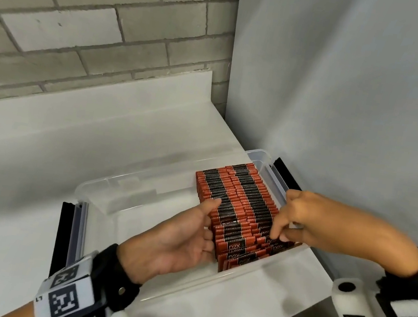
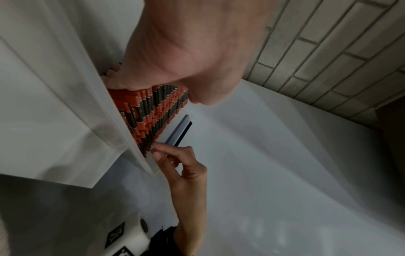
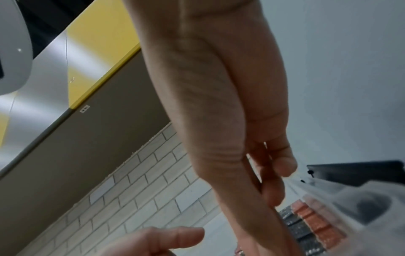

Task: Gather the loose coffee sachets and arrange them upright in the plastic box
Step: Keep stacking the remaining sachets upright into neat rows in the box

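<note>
A clear plastic box (image 1: 104, 191) sits on a white counter (image 1: 38, 158), in the corner by a brick wall (image 1: 74, 13) and a grey wall (image 1: 351, 85). The box is about half full. Red and black sachets (image 1: 237, 195) stand upright in it, packed tight in rows at the right end. The left end of the box is bare.

The left hand (image 1: 175, 240) is inside the box. Its palm faces the sachets and its fingers are pretty straight. They press flat against the near left side of the pack. The thumb lies along the top of the pack. The hand is not wrapped round anything.

The right hand (image 1: 299, 219) reaches in from the right. Its fingers (image 1: 277, 228) point down and curl onto the tops of the sachets at the near right corner. The fingertips seem to pinch a sachet there, but I cannot tell for sure if they grip it or only poke it.

The two hands are close but not touching. The pack of sachets is between them.

A few sachets at the near end lean a bit and sit lower than the rest. You can read white letters on them.

Black bars (image 1: 286, 176) stick out from under the box at both ends. Each wrist wears a band (image 1: 65, 297) with black and white square marks.
</note>
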`<state>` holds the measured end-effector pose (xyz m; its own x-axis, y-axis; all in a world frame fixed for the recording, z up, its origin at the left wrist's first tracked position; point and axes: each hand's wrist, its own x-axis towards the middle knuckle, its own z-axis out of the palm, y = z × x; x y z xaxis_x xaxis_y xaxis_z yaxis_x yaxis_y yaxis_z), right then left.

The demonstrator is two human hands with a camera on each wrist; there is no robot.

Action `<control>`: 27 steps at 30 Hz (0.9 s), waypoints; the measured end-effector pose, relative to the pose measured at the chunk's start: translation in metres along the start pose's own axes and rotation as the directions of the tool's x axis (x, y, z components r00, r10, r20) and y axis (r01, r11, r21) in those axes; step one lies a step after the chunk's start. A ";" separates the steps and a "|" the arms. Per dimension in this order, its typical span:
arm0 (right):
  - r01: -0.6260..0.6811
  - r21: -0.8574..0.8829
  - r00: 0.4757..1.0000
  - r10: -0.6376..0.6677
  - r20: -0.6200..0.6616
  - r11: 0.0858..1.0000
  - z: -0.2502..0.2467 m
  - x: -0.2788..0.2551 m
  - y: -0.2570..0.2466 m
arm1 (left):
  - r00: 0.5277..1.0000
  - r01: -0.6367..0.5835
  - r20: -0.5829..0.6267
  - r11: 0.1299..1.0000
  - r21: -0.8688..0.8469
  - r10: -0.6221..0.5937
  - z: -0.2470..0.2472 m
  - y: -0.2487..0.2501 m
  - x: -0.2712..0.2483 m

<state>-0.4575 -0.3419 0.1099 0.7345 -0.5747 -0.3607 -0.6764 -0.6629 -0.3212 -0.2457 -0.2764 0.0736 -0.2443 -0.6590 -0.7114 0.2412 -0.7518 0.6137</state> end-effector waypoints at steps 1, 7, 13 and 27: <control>0.008 0.039 1.000 -0.007 -0.026 0.999 0.000 0.000 -0.002 | 1.000 0.004 -0.001 1.000 -0.002 -0.004 0.001 0.000 0.000; 0.139 0.177 0.990 -0.135 -0.035 0.974 0.009 0.003 -0.018 | 0.997 0.070 0.012 0.997 0.021 -0.070 -0.003 -0.003 -0.006; 0.136 0.147 0.990 -0.140 0.017 0.980 0.011 -0.001 -0.019 | 0.985 0.115 0.125 0.993 0.028 -0.118 -0.005 -0.009 0.000; 0.158 0.216 0.978 -0.183 0.101 0.963 0.008 0.020 -0.022 | 0.984 0.138 0.109 0.990 0.022 -0.139 0.001 -0.004 -0.007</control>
<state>-0.4284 -0.3355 0.1029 0.8367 -0.3917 -0.3827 -0.5472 -0.6258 -0.5559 -0.2464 -0.2690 0.0762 -0.3768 -0.5461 -0.7482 0.1841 -0.8358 0.5173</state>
